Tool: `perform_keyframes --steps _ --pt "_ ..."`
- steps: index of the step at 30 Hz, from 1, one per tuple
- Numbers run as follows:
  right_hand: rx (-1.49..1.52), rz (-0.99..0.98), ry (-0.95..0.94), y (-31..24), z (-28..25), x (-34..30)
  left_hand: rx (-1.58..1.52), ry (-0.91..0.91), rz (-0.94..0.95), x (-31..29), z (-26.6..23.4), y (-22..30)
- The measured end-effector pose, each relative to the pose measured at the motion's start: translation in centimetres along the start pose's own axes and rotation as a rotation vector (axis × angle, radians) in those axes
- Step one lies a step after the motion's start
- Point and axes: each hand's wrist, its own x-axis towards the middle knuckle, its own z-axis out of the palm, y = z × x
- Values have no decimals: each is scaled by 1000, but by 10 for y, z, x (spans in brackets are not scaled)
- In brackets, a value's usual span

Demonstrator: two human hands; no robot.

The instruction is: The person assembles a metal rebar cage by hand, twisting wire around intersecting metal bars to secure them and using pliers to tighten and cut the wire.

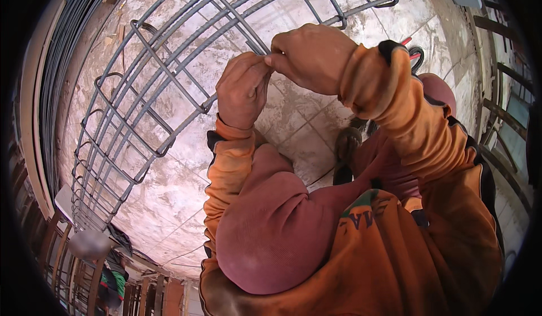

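— What's the biggest thing here?
— A rebar cage (141,107), curving from 8 o'clock up to 1 o'clock over the tiled floor (169,197).
— And the hands?
— Both meet at 12 o'clock on one cage bar. The left hand (243,90) is curled, fingertips pinched; the right hand (313,56) is closed, pinching at the same spot. What they pinch is too small to tell.

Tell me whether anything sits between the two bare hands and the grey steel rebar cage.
Nothing visible does. The left hand and the right hand meet fingertip to fingertip right at a bar of the grey steel rebar cage; whatever they pinch there is too small to tell.
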Motion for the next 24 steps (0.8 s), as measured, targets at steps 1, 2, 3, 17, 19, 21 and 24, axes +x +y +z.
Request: perform_keyframes --steps 1,2,3,17,19,21,24 --pt "35 6 -134 7 1 9 -7 5 -5 1 1 1" --pt "71 13 -267 11 0 17 -14 9 -9 2 3 2" --pt "76 28 -355 14 -2 24 -18 13 -11 0 4 1" --pt "167 -40 -527 31 -7 36 -102 16 -93 -3 -2 3" --pt "98 -86 -429 34 -2 32 -107 -9 -123 0 -4 6" --pt "8 -124 -378 31 -4 29 -120 -31 -165 2 -6 7" --pt "-54 -225 -254 32 -3 21 -157 -74 -240 5 -12 6"
